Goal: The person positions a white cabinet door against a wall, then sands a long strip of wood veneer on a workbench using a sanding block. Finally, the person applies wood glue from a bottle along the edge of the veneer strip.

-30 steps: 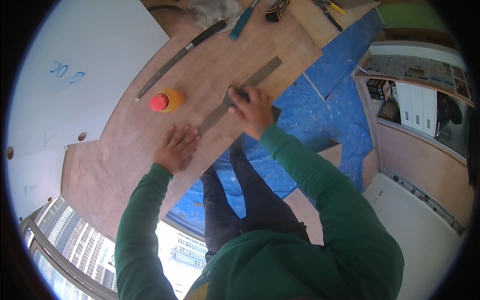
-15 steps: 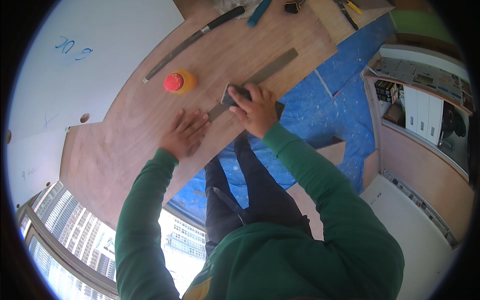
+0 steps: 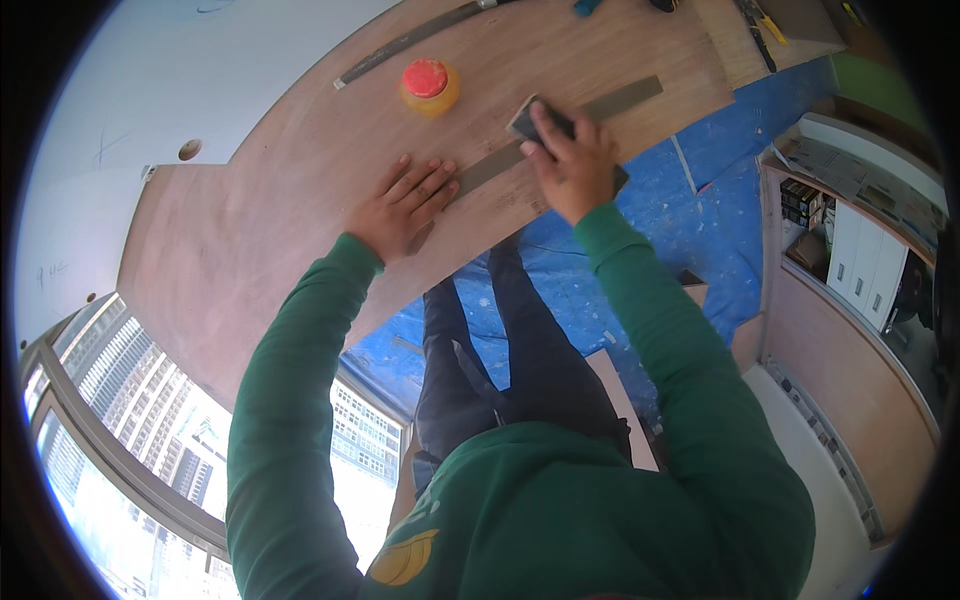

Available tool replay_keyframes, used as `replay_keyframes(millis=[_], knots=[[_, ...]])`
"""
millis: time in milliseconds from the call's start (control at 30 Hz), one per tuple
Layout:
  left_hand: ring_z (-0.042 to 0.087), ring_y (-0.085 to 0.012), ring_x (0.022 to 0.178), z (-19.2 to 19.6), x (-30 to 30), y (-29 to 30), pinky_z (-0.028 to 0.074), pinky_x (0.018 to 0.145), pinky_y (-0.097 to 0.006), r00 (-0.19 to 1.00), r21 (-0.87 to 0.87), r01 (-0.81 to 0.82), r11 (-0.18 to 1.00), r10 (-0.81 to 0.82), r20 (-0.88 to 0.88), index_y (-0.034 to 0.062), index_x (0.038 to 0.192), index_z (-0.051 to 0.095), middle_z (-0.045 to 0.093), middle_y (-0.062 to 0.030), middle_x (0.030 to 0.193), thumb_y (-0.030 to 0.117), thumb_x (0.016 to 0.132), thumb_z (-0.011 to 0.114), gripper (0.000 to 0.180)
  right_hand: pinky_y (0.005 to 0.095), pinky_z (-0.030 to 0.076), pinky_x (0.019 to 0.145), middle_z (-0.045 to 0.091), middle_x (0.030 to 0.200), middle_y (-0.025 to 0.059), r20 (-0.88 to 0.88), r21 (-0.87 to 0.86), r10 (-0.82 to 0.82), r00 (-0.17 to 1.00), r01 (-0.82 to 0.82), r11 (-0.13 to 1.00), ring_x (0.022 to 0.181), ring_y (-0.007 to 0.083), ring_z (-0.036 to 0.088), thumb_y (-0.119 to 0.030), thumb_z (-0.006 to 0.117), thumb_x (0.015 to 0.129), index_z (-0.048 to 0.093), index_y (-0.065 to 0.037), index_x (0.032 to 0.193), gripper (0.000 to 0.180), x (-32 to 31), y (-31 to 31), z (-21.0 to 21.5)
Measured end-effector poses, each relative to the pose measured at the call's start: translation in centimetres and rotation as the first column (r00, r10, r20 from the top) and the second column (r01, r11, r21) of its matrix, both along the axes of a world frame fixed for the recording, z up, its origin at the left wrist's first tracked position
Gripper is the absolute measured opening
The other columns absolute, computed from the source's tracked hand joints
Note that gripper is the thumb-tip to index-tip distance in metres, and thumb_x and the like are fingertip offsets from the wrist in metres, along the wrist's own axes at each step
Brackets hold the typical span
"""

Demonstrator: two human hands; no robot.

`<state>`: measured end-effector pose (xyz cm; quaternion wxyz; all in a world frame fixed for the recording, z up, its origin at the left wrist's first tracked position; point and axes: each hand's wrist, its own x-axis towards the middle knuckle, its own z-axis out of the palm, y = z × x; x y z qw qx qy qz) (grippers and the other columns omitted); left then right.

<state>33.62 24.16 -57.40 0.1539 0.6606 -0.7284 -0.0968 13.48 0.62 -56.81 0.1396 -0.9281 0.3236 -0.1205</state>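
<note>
In the head view, a long grey metal strip [image 3: 560, 130] is lain across the plywood worktop [image 3: 280, 230]. It is pinned flat by the spread left hand [image 3: 400, 205], presumably against slipping, while a dark block [image 3: 535, 118] is clasped in the closed right hand [image 3: 572, 165] and pressed onto the strip. A red-capped orange bottle [image 3: 430, 85] is stood nearby.

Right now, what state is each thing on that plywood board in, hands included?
Left hand: flat, palm down on the brown plywood board, fingertips at the strip's near end.
Right hand: shut on the dark sanding block.
Long grey metal strip: lying flat, under the block.
Orange bottle with red cap: upright, capped, untouched.
Long dark bar: lying flat, untouched.
</note>
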Motion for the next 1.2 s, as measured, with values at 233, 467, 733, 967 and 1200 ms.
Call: replay_keyframes(millis=[233, 467, 733, 967, 1200], knots=[[0.050, -0.0297, 0.144, 0.0, -1.7, 4.1, 0.036, 0.124, -0.052, 0.923, -0.020, -0.384, 0.923, 0.384, -0.038, 0.0109, 0.137, 0.067, 0.055, -0.0083, 0.156, 0.031, 0.095, 0.073, 0.047, 0.0520, 0.044, 0.105, 0.060, 0.138, 0.0120, 0.029, -0.073, -0.047, 0.998, 0.049, 0.996, 0.120, 0.0385, 0.054, -0.049, 0.074, 0.094, 0.067, -0.039, 0.143, 0.050, -1.4, -8.3, -2.1], [0.059, -0.0336, 0.124, 3.4, -6.4, 18.0, 0.045, 0.105, -0.051, 0.665, 0.091, -0.747, 0.659, 0.740, 0.099, 0.0095, 0.128, 0.070, 0.063, -0.0112, 0.139, 0.031, 0.090, 0.079, 0.045, 0.0469, 0.049, 0.104, 0.060, 0.137, 0.0110, 0.003, -0.072, -0.039, 0.999, 0.039, 0.997, 0.120, 0.0371, 0.056, -0.050, 0.075, 0.094, 0.068, -0.038, 0.143, 0.051, -1.9, -8.9, -2.8], [0.066, -0.0266, 0.096, 3.4, -3.0, 25.9, 0.047, 0.080, -0.046, 0.376, 0.410, -0.861, 0.300, 0.920, 0.115, 0.0105, 0.095, 0.066, 0.070, -0.0026, 0.094, 0.043, 0.087, 0.083, 0.038, 0.0469, 0.049, 0.107, 0.060, 0.138, 0.0129, 0.032, -0.052, -0.005, 0.999, 0.007, 0.999, 0.123, 0.0374, 0.055, -0.050, 0.075, 0.094, 0.066, -0.040, 0.144, 0.052, -1.9, -9.9, -3.6], [0.063, -0.0335, 0.098, 4.6, -5.7, 26.3, 0.047, 0.086, -0.047, 0.535, 0.353, -0.810, 0.468, 0.837, 0.117, 0.0065, 0.096, 0.064, 0.064, -0.0102, 0.101, 0.049, 0.077, 0.089, 0.053, 0.0485, 0.048, 0.108, 0.059, 0.140, 0.0132, -0.025, -0.059, -0.008, 1.000, 0.006, 0.998, 0.125, 0.0391, 0.054, -0.053, 0.074, 0.094, 0.064, -0.041, 0.146, 0.054, -2.3, -10.8, -4.2], [0.066, -0.0325, 0.095, 4.4, -3.1, 27.2, 0.051, 0.082, -0.046, 0.437, 0.353, -0.836, 0.420, 0.899, -0.032, 0.0051, 0.105, 0.060, 0.064, -0.0109, 0.101, 0.039, 0.078, 0.092, 0.054, 0.0487, 0.048, 0.109, 0.059, 0.139, 0.0139, -0.020, -0.004, 0.012, 1.000, -0.012, 1.000, 0.124, 0.0388, 0.053, -0.052, 0.075, 0.094, 0.064, -0.040, 0.146, 0.055, -2.6, -11.2, -4.1]])
